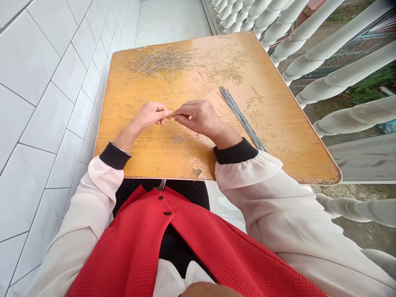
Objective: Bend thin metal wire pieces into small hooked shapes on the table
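Note:
My left hand (151, 115) and my right hand (199, 117) meet fingertip to fingertip over the middle of the wooden table (148, 152). Both are closed in a pinch, on what looks like a thin wire, mostly hidden by the fingers. Just beyond them, several curved wires (135, 100) lie in a loose row. To the right of my right hand rests a bundle of straight grey wires (243, 117), slanting toward the near edge. A tangled pile of bent wires (161, 62) lies at the far left of the tabletop.
A white tiled wall (46, 103) runs close along the table's left side. On the right stands a railing of white balusters (328, 84). The tabletop has worn, peeling patches (229, 74). Pale floor tiles (171, 20) stretch beyond the far edge.

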Tool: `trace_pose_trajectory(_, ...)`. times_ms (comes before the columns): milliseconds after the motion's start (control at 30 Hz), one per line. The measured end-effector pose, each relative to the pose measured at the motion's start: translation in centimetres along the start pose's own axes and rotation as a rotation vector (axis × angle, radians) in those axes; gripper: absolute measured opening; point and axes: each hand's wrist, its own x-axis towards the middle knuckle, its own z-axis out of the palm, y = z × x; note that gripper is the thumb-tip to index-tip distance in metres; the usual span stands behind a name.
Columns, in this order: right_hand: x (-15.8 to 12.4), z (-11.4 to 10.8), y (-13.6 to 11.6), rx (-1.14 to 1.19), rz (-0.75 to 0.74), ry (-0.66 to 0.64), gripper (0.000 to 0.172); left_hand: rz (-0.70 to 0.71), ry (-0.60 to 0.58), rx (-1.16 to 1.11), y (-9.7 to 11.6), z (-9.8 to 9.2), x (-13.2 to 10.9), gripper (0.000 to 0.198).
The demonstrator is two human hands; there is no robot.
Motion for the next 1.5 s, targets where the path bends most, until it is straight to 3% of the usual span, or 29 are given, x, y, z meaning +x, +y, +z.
trace_pose_trajectory(100, -0.1, 0.0, 0.0, -0.022, -0.042, -0.006, 0.027, -0.028, 0.008, -0.021, 0.1, -0.2, -0.1, 0.016)
trace_pose_trajectory(433, 0.0, 0.0, 0.6, -0.006, -0.022, -0.023, 0.024, 0.084, -0.044, 0.048, -0.6, 0.1, 0.3, 0.008)
trace_pose_trajectory(667, 0.3, 0.9, 0.7, -0.014, -0.003, -0.032, 0.023, 0.055, -0.025, 0.151, -1.2, 0.7, 0.8, 0.012)
trace_pose_trajectory(867, 0.3, 1.5, 2.1, -0.100, -0.051, 0.010, 0.023, 0.022, -0.052, 0.097, -1.5, 1.2, 1.1, 0.012)
trace_pose_trajectory(1067, 0.3, -0.4, 4.6, -0.117, 0.035, 0.102, 0.023, 0.136, 0.025, 0.409, -2.6, -1.2, 0.8, 0.021)
trace_pose_trajectory(1300, 0.3, -3.6, 6.1, -0.379, 0.185, 0.087, 0.026, 0.078, 0.066, 0.589, -2.2, -4.1, 0.2, 0.030)
trace_pose_trajectory(1400, 0.2, -3.5, 5.4, -0.416, 0.087, 0.084, 0.026, 0.060, 0.059, 0.563, -1.8, -3.8, 0.2, 0.030)
trace_pose_trajectory(1500, 0.3, -1.9, 3.2, -0.469, -0.120, 0.119, 0.045, 0.073, 0.041, 0.552, -1.7, -2.8, 0.5, 0.029)
